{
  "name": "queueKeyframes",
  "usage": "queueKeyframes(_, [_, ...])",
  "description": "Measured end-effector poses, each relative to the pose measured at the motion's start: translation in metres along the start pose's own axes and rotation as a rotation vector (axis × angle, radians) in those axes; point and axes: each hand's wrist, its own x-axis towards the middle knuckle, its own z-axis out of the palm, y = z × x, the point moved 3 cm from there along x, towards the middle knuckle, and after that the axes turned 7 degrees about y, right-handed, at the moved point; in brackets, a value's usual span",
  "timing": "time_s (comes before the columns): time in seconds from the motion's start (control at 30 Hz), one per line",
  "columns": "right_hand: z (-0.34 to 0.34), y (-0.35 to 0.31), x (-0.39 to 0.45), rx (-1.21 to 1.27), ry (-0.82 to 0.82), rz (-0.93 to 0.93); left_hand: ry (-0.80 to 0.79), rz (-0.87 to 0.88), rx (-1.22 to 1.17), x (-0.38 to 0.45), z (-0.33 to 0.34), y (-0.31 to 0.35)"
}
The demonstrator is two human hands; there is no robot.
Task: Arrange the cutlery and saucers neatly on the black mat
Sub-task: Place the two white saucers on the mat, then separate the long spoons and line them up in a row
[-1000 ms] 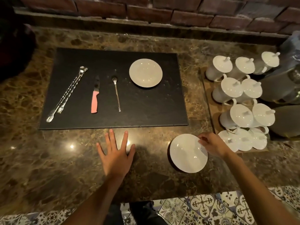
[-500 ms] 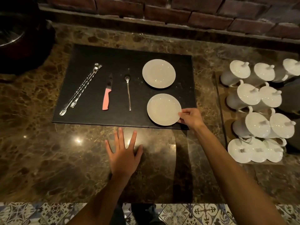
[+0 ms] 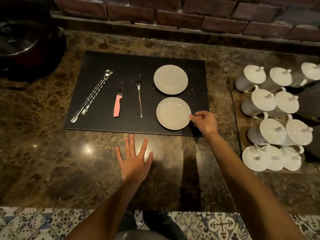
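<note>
Cutlery and two saucers lie on the black mat (image 3: 131,64) in the head view, the mat filling the centre of the frame on a brown marbled desk (image 3: 52,161). At the mat's left side two long twisted forks (image 3: 91,97) lie side by side on a slant, tines toward the lower left. Just right of them a pink-handled knife (image 3: 118,101) points its blade toward the top of the frame, and a long thin spoon (image 3: 139,99) lies almost parallel to it, bowl upward. On the right half of the mat the upper saucer (image 3: 170,79) sits apart from the lower saucer (image 3: 173,113), one above the other with a narrow strip of mat between. The right hand (image 3: 205,121) reaches in from the lower right, its fingertips pinching the right rim of the lower saucer. The left hand (image 3: 134,160) rests flat on the desk just below the mat's lower edge, fingers spread and holding nothing. White lidded cups (image 3: 271,118) crowd a tray at the right edge of the frame. A dark round pot (image 3: 20,40) sits in the upper left, a brick wall (image 3: 173,13) runs across the top, and patterned floor tiles (image 3: 43,224) show along the bottom.
</note>
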Motion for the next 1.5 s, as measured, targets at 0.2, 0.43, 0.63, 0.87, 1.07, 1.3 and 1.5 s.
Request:
queueKeyframes(0.2, [-0.003,-0.032,-0.055,0.002,-0.052,-0.218,-0.165,0.022,-0.084,-0.001,-0.039,-0.025])
queueKeyframes(0.43, [0.068,-0.063,-0.135,0.025,-0.287,-0.278,-0.054,-0.060,-0.064,0.003,-0.094,-0.105])
queueKeyframes(0.63, [0.156,-0.090,-0.181,0.062,-0.353,-0.272,0.031,-0.129,-0.072,0.034,-0.115,-0.205])
queueKeyframes(0.87, [0.260,-0.133,-0.209,0.086,-0.325,-0.239,0.055,-0.027,-0.049,0.108,-0.126,-0.304])
queueKeyframes(1.07, [0.310,-0.143,-0.197,0.048,-0.171,-0.147,-0.011,0.072,-0.082,0.181,-0.117,-0.336])
queueKeyframes(1.3, [0.335,-0.158,-0.165,-0.083,-0.059,-0.126,0.075,0.115,-0.123,0.257,-0.085,-0.349])
queueKeyframes(1.5, [0.350,-0.179,-0.118,-0.161,0.049,-0.143,0.142,0.196,-0.063,0.271,-0.058,-0.353])
